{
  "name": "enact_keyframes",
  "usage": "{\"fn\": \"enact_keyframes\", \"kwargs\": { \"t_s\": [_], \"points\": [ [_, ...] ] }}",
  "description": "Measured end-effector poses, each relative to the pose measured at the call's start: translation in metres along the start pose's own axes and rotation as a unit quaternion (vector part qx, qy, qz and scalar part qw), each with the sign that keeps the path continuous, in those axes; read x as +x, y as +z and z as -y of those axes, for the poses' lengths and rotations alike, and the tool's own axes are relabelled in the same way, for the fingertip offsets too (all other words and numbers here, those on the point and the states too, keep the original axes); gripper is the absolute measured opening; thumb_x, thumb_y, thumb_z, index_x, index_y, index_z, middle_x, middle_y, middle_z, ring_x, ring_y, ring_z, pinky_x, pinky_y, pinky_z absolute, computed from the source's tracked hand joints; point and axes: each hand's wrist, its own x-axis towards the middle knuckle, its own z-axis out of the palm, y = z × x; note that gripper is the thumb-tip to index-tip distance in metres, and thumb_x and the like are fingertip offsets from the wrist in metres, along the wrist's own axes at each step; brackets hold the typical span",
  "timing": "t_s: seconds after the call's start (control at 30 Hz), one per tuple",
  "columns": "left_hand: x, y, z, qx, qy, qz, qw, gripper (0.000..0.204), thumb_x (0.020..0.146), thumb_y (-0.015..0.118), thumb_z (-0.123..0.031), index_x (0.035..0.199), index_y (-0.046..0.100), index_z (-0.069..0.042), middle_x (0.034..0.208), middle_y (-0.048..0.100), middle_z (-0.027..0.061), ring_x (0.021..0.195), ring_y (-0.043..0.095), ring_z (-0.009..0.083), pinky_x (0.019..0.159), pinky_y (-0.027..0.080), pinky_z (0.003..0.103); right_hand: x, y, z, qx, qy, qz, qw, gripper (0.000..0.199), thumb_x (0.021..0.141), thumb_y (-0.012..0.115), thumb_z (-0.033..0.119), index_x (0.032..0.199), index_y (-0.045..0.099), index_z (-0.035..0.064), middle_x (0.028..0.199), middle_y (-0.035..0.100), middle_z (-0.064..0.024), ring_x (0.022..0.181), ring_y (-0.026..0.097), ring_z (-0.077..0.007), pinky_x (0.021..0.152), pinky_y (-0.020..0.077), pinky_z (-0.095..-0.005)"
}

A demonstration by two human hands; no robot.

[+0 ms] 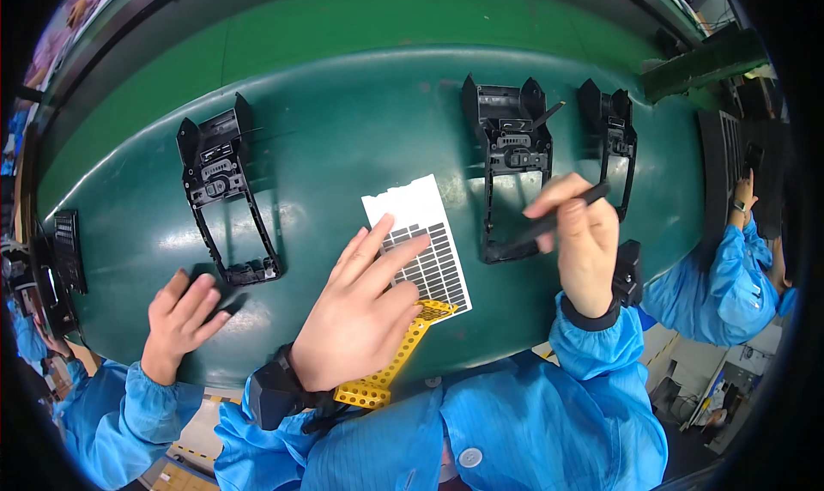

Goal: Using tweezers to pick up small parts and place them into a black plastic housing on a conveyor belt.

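My left hand (365, 298) lies with fingers stretched out over a white sheet (412, 197) of small dark rectangular stickers, its fingertips on or just above the sheet. A yellow perforated strip (396, 362) runs beside that hand, one end overlapping the sheet's lower edge. To the right, my right hand (588, 246) is closed around a slim black pen-shaped tool (592, 194); the tool's lower end is blurred. Behind the tool lies a black plastic frame (518, 158) with an open lower window. A second black frame (614, 143) rests farther right, partly behind my right hand.
Another black frame (225, 182) lies at left on the green table (360, 122). A co-worker's hand (182, 324) is just below it. At far right, another person's hand (743, 192) reaches toward a dark rack (721, 160). A dark green bar (704, 66) crosses the far right corner.
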Motion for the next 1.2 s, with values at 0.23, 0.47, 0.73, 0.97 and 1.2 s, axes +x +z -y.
{"fn": "enact_keyframes", "kwargs": {
  "t_s": [0.23, 0.47, 0.73, 0.97, 1.2],
  "points": [
    [-0.001, 0.003, 0.008, -0.014, 0.034, -0.021, 0.999, 0.01, 0.072, 0.066, -0.005, 0.078, 0.06, -0.001, 0.129, 0.056, 0.0181, 0.133, 0.041, 0.0425, 0.108, 0.033, 0.055, 0.006, 0.028, -0.012, 0.11, 0.026, 0.045, 0.993, 0.02, 0.089, 0.06, -0.003, 0.108, 0.059, -0.0024, 0.102, 0.059, -0.0089, 0.081, 0.063, -0.0127, 0.07, 0.0526, -0.0239],
    [0.002, 0.006, 0.006, 0.009, 0.042, -0.025, 0.999, 0.012, 0.069, 0.067, -0.002, 0.076, 0.058, 0.0, 0.126, 0.056, 0.0198, 0.129, 0.046, 0.0408, 0.104, 0.038, 0.053, 0.002, 0.031, -0.023, 0.028, -0.02, 0.037, 0.999, 0.019, 0.085, 0.064, -0.005, 0.104, 0.061, -0.0025, 0.105, 0.062, -0.0099, 0.079, 0.063, -0.0096, 0.061, 0.052, -0.0206],
    [0.002, 0.006, 0.007, 0.007, 0.039, -0.025, 0.999, 0.013, 0.067, 0.067, -0.001, 0.076, 0.058, 0.001, 0.128, 0.054, 0.0226, 0.13, 0.046, 0.0406, 0.105, 0.039, 0.053, 0.004, 0.037, -0.032, -0.009, -0.1, 0.018, 0.995, 0.018, 0.085, 0.066, -0.003, 0.103, 0.062, -0.004, 0.102, 0.064, -0.0111, 0.08, 0.066, -0.0107, 0.059, 0.0542, -0.0203],
    [0.002, 0.005, 0.005, 0.007, 0.034, -0.028, 0.999, 0.013, 0.067, 0.067, -0.001, 0.075, 0.057, 0.001, 0.129, 0.053, 0.0247, 0.129, 0.047, 0.0408, 0.105, 0.039, 0.052, 0.004, 0.037, -0.031, -0.033, -0.1, 0.017, 0.994, 0.015, 0.085, 0.066, -0.003, 0.099, 0.062, -0.0034, 0.099, 0.065, -0.0101, 0.075, 0.065, -0.0096, 0.057, 0.0527, -0.0201],
    [0.004, 0.008, 0.002, 0.034, 0.033, -0.039, 0.998, 0.013, 0.066, 0.067, 0.0, 0.071, 0.054, 0.001, 0.128, 0.053, 0.0261, 0.126, 0.049, 0.0411, 0.103, 0.042, 0.051, 0.003, 0.037, -0.033, -0.032, -0.094, 0.013, 0.995, 0.014, 0.086, 0.065, -0.002, 0.099, 0.061, -0.003, 0.099, 0.064, -0.0089, 0.074, 0.064, -0.0081, 0.059, 0.0512, -0.0198]
  ]
}}
